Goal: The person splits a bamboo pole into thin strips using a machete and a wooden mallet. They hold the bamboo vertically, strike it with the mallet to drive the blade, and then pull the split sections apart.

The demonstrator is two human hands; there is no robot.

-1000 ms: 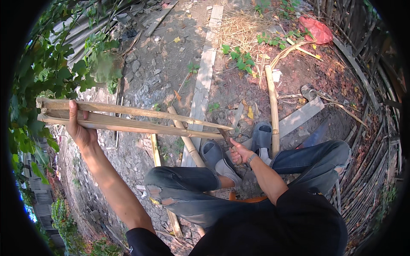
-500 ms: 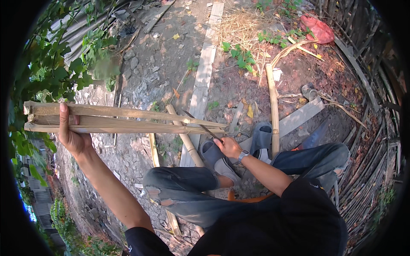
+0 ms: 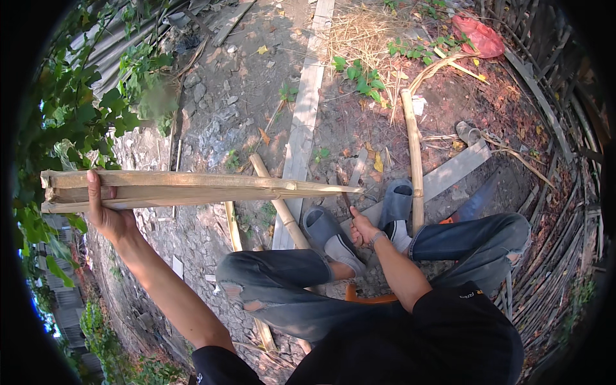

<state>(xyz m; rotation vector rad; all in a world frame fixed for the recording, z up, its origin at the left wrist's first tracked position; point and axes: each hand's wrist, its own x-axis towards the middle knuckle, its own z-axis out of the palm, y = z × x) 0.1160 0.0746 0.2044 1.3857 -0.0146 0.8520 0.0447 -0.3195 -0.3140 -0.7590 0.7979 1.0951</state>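
My left hand (image 3: 113, 215) grips the wide left end of a split bamboo length (image 3: 218, 192), thumb over its upper edge. The bamboo lies level in front of me, its split halves spread apart on the left and narrowing to a point on the right. Closed around the handle of a dark knife (image 3: 346, 197) is my right hand (image 3: 364, 229), just below that pointed end. The blade stands nearly upright beside the tip; whether it touches the bamboo I cannot tell.
A bamboo pole (image 3: 281, 204) lies under the held bamboo, crossing a long plank (image 3: 305, 122). Another pole (image 3: 412, 147) lies right of my slippered feet, near a handsaw (image 3: 471, 204). A red bag (image 3: 478, 35) rests far right, along a stick fence (image 3: 564, 256). Leafy vines (image 3: 58, 122) hang left.
My right hand has moved right and slightly down, and the knife has turned from slanting across the bamboo to nearly upright. The bamboo's left end is lower, its tip further right.
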